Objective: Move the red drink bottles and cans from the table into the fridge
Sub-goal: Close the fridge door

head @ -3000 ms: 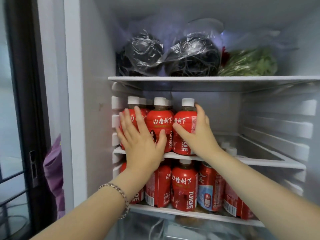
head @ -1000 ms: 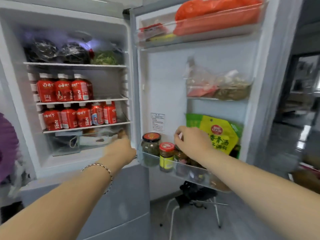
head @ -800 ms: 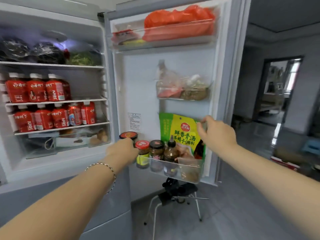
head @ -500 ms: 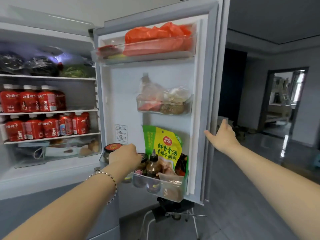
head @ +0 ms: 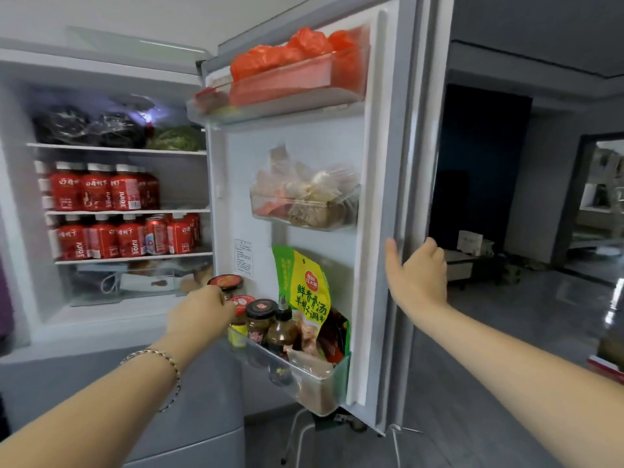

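The right hand (head: 417, 278) grips the outer edge of the fridge door (head: 304, 140); the left hand (head: 199, 315) sits by the jars (head: 260, 319) in that door, its grasp unclear. Red bottles (head: 98, 190) stand left of the door.

You see bottles (head: 96, 192) with red labels, white lettering and white caps. The pouch (head: 305, 282) is yellow and green, the bag (head: 280, 59) orange-red.

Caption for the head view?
Right hand grips the grey fridge door edge; red plastic drink bottles line two white shelves; left hand hovers by glass jars.
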Tool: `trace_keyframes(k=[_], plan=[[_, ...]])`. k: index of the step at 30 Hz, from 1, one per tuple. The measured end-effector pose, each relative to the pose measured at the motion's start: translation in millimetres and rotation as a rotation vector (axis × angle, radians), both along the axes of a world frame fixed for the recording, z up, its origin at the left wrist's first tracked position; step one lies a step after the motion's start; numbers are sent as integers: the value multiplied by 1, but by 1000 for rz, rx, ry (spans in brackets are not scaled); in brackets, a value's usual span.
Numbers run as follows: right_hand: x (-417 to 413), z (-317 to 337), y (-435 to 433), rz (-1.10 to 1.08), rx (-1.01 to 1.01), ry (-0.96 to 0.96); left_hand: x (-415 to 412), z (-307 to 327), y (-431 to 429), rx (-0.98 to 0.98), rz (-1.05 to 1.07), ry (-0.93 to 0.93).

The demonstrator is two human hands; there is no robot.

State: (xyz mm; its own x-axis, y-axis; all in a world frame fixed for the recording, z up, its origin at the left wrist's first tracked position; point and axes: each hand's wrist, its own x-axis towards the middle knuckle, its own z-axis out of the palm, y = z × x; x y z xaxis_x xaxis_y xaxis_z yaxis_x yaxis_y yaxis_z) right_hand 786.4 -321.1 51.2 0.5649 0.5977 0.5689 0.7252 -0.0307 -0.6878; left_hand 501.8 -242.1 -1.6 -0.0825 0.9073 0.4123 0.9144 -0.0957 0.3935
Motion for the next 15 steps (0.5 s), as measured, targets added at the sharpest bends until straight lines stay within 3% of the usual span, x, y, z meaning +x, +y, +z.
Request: trace_keyframes(k=[9, 15], plan=[[-117, -31, -73, 215, 332, -202, -111, 10, -44, -46, 59, -104], [-233, -44, -78, 273, 414, -677, -203, 20, -79, 27, 126, 7]])
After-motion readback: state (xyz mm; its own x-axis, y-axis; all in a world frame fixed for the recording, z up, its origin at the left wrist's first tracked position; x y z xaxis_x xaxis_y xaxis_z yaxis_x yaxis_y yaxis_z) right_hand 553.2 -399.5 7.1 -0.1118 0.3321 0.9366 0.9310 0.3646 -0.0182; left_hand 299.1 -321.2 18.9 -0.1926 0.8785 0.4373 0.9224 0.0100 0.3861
